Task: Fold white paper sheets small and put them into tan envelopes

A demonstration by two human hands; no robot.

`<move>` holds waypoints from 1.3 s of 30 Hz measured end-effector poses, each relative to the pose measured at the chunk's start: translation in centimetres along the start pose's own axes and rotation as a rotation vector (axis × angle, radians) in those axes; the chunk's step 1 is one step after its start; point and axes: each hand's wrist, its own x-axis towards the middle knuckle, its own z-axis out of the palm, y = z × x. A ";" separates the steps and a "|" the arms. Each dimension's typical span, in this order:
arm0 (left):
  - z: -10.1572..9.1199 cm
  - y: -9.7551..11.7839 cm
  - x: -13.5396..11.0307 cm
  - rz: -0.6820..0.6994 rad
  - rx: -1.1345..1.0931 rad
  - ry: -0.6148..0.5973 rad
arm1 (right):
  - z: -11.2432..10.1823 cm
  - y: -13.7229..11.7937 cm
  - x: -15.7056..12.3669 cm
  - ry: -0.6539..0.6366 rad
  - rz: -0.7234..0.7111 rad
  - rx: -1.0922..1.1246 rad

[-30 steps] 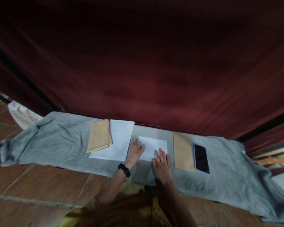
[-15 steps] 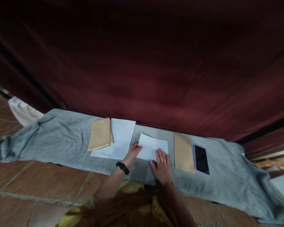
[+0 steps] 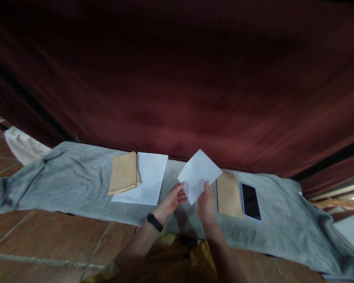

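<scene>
A folded white sheet of paper [image 3: 199, 171] is raised over the middle of the grey cloth, turned so one corner points away from me. My right hand [image 3: 206, 202] grips its lower right side, thumb on top and fingers partly hidden behind it. At the lower left edge, my left hand [image 3: 174, 197] has its thumb against the paper, with the other fingers curled below. Just right of the paper lies a brown envelope [image 3: 230, 196]. To the left, larger white paper [image 3: 150, 177] lies flat, partly under a small stack of brown envelopes [image 3: 123, 171].
A phone [image 3: 251, 201] with a dark screen lies beside the single envelope. Everything rests on a long grey cloth [image 3: 76, 177], wrinkled at both ends. A dark red fabric wall [image 3: 177, 98] rises behind it. Tiled floor [image 3: 61, 243] shows in front.
The folded paper has been lifted off the cloth and turned from lying square to a diamond angle. My right hand has gone from lying flat on it to gripping its edge.
</scene>
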 end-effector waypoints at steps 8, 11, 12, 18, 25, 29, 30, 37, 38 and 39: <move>-1.1 -0.7 1.3 0.301 0.148 0.054 | -5.2 3.0 -0.7 0.258 0.201 0.015; -2.5 0.8 1.8 0.412 0.417 0.104 | -8.3 4.9 -0.6 0.380 0.162 -0.166; -2.8 1.0 1.8 0.448 0.526 0.122 | -9.1 5.5 -0.6 0.384 0.129 -0.244; -3.7 0.5 0.8 0.497 0.974 0.255 | -10.9 6.4 -1.1 0.208 -0.171 -0.729; -3.4 -0.7 -0.6 0.553 1.439 0.426 | -10.9 5.6 -1.7 0.075 -0.417 -1.243; -2.1 -2.3 0.2 0.840 1.705 0.360 | -8.4 6.3 -1.1 -0.088 -0.506 -1.332; -1.6 -2.9 0.7 0.869 1.735 0.304 | -7.5 6.6 -0.7 -0.136 -0.531 -1.345; -0.4 -5.4 3.1 0.849 1.767 0.176 | -5.2 7.3 1.9 -0.320 -0.507 -1.610; -0.6 -5.4 3.1 0.857 1.757 0.188 | -5.4 7.2 2.0 -0.318 -0.505 -1.631; -0.8 -5.5 3.1 0.861 1.746 0.205 | -5.7 7.1 2.1 -0.315 -0.508 -1.647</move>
